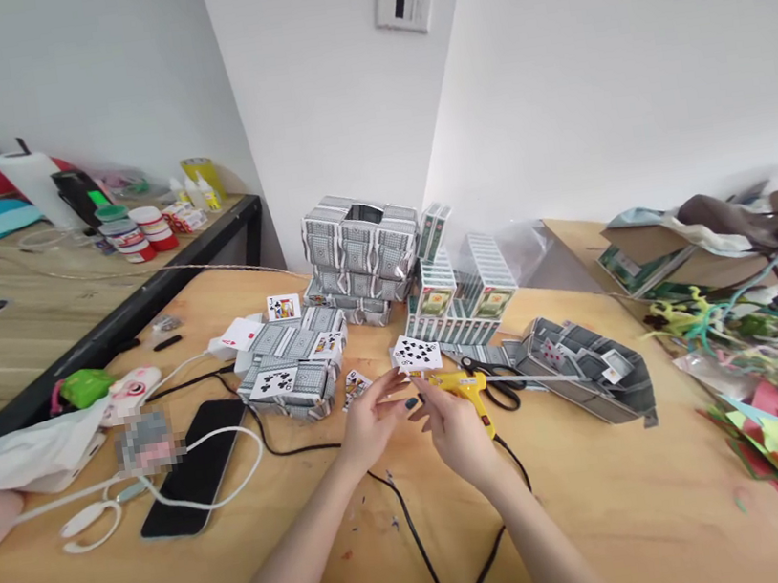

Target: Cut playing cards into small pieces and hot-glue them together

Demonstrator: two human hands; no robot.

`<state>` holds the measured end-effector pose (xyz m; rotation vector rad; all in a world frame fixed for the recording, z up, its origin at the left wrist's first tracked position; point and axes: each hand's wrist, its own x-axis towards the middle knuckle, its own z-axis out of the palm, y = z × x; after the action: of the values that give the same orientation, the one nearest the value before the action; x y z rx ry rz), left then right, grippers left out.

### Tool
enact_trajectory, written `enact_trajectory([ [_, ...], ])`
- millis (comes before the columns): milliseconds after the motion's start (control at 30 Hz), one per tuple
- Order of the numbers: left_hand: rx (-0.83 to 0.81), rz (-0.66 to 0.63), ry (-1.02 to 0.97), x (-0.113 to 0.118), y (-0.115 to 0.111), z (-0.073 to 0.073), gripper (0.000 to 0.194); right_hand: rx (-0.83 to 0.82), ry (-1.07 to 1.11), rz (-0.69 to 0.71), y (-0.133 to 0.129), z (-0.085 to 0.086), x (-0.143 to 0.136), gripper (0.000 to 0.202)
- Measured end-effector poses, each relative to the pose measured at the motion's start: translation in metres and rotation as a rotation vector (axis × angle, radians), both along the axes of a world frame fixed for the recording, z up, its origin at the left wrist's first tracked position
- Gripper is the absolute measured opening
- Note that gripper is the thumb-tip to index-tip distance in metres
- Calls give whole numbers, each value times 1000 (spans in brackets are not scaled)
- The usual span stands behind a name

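Observation:
A white playing card [417,352] with black pips is pinched at its lower edge, its face turned up. My left hand [371,421] grips it near the lower left corner, fingers closed. Beside it, the closed fingers of my right hand [458,434] meet the same lower edge, partly hiding it. Just behind the right hand lies a yellow hot glue gun [466,383], a glue stick protruding from its back. Black scissors [501,393] rest next to the gun. Another face card [355,388] lies by my left fingers.
A box-like structure of folded cards [361,247] stands at the back, with a lower card block [294,363] in front. Green card packs [461,291] are stacked to its right. A folded-card piece [588,370], phone [195,468], black cord [424,537] and coloured craft scraps [775,411] surround the hands.

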<state>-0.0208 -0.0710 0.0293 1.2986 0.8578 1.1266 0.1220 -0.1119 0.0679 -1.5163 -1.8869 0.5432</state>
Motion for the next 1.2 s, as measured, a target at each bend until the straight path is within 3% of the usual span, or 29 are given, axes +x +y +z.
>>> enact_trajectory([
  [133, -73, 7, -117, 3, 5, -1, 59, 60, 153, 62, 6, -9, -10, 35],
  [400, -101, 26, -33, -14, 14, 5, 40, 126, 252, 65, 25, -3, -10, 14],
  [567, -182, 22, 12, -17, 17, -1, 35, -22, 441, -134, 34, -17, -9, 20],
  [700, -251, -43, -30, -15, 16, -3, 40, -230, 630, -101, 35, -30, -10, 26],
  [800, -302, -97, -64, -13, 14, -1, 41, -251, 664, -123, 33, -36, -10, 23],
  [967, -269, -111, -40, -12, 13, 3, 38, -104, 636, -206, 31, -34, -10, 14],
  [1200, -179, -20, 117, -17, 17, 5, 30, -334, 864, -247, 25, -21, -11, 23],
])
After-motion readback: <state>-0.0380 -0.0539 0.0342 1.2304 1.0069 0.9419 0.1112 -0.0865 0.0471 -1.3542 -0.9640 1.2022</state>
